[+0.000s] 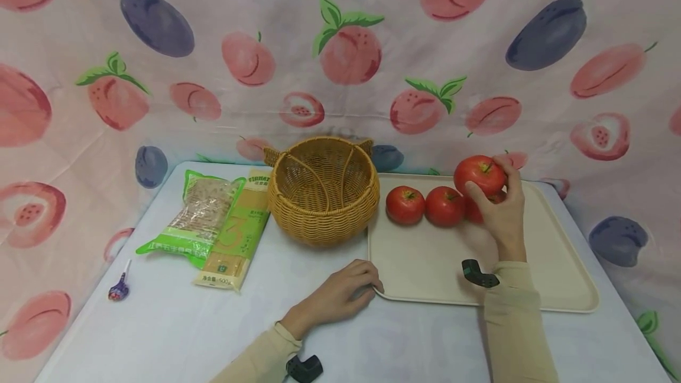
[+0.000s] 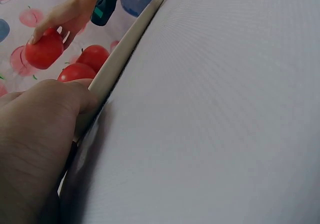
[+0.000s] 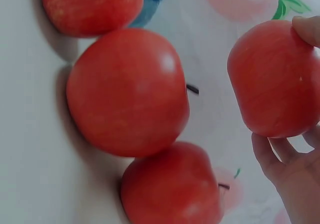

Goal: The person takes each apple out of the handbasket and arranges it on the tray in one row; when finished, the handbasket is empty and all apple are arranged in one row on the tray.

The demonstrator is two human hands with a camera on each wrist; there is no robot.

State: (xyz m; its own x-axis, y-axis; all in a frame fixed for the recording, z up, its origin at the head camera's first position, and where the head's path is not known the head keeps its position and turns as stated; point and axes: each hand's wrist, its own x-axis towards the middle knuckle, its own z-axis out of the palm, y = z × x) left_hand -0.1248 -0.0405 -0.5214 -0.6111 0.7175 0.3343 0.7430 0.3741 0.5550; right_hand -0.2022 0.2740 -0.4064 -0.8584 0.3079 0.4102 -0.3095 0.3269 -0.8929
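My right hand (image 1: 502,211) grips a red apple (image 1: 480,174) between thumb and fingers, raised above the back part of the beige tray (image 1: 425,270). Beneath it, three more red apples stand in a row on the tray: a left one (image 1: 405,205), a middle one (image 1: 445,206) and a right one (image 1: 475,213) partly hidden by the held apple and hand. In the right wrist view the held apple (image 3: 275,79) is apart from the row. My left hand (image 1: 340,291) holds the tray's front left corner, its thumb along the rim (image 2: 115,64) in the left wrist view.
Left of the tray stands a woven basket (image 1: 321,223) with its handle folded inside. Farther left lie a clear-and-green bag (image 1: 204,208) and a flat green-and-yellow packet (image 1: 234,235), partly overlapping. A wrapped lollipop (image 1: 119,288) lies near the table's left edge. A fruit-print cloth (image 1: 340,105) hangs behind.
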